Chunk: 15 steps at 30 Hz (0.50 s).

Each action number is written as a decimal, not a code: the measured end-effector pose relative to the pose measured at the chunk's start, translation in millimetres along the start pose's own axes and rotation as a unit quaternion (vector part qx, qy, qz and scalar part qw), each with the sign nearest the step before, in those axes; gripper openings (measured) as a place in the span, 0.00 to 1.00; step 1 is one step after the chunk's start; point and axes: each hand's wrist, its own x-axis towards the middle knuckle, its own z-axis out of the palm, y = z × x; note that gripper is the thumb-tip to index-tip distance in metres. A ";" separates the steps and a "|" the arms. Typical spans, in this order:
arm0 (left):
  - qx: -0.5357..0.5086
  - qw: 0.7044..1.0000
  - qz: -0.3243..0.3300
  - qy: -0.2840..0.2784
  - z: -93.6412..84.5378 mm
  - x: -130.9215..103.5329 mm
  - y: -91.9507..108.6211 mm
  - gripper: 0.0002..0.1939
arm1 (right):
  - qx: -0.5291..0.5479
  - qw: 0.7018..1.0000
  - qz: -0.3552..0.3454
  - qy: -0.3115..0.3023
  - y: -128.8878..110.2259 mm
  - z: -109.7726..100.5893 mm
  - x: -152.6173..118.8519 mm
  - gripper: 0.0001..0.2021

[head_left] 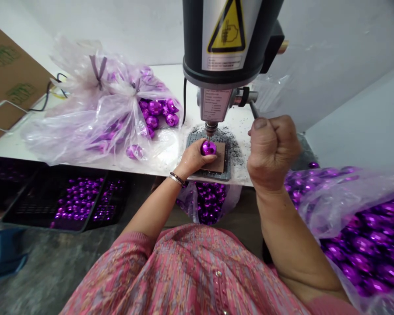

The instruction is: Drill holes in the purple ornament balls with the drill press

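My left hand (197, 156) grips a shiny purple faceted ball (209, 148) on a small brown board (218, 158). Under that board is the grey base (227, 173) of a bench drill press (215, 100). The drill bit (209, 138) comes down to the top of the ball; whether it has entered is too small to tell. My right hand (273, 153) is closed in a fist around the feed lever (254, 109) at the drill's right side. Most of the lever's lower end is hidden in that fist.
Tied clear bags (118, 109) of purple balls lie on the white table (174, 162) at left. Dark shavings surround the base. A large open bag of balls (364, 245) stands at right, another bag (212, 203) below the table edge. Black crates (79, 203) sit lower left.
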 end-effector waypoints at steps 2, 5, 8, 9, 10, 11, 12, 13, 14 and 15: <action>0.008 1.000 -0.010 0.001 1.2 0.6 0.2 0.18 | 0.010 1.000 0.019 -0.005 -8.0 -0.8 9.8 0.21; 0.020 1.000 -0.016 0.003 2.6 0.5 0.3 0.21 | 0.008 0.995 0.094 -0.019 -24.5 0.7 40.6 0.20; 0.008 1.000 -0.004 0.007 0.2 -4.4 0.7 0.26 | -0.001 0.983 0.182 -0.032 -36.3 3.8 78.3 0.21; -0.001 1.000 0.000 0.006 -2.0 -8.1 0.6 0.27 | -0.004 0.976 0.212 -0.040 -38.2 4.1 88.4 0.20; -0.010 1.000 0.007 0.007 -5.0 -13.0 0.3 0.28 | -0.006 0.972 0.230 -0.054 -39.3 3.7 96.0 0.19; -0.019 1.000 0.013 0.009 -8.7 -19.5 -0.7 0.28 | -0.013 0.967 0.244 -0.074 -39.8 2.7 101.1 0.18; -0.026 0.999 0.020 0.013 -13.2 -27.6 -2.6 0.29 | -0.025 0.963 0.250 -0.095 -40.1 1.0 103.6 0.18; -0.033 0.999 0.025 0.018 -18.2 -37.4 -5.7 0.31 | -0.039 0.961 0.249 -0.114 -40.4 -1.2 104.0 0.19; -0.039 0.999 0.025 0.026 -24.1 -49.1 -10.5 0.33 | -0.057 0.959 0.247 -0.128 -40.5 -3.7 102.8 0.22; -0.049 0.998 0.016 0.037 -30.8 -62.5 -17.3 0.34 | -0.073 0.957 0.243 -0.138 -40.1 -6.6 100.5 0.26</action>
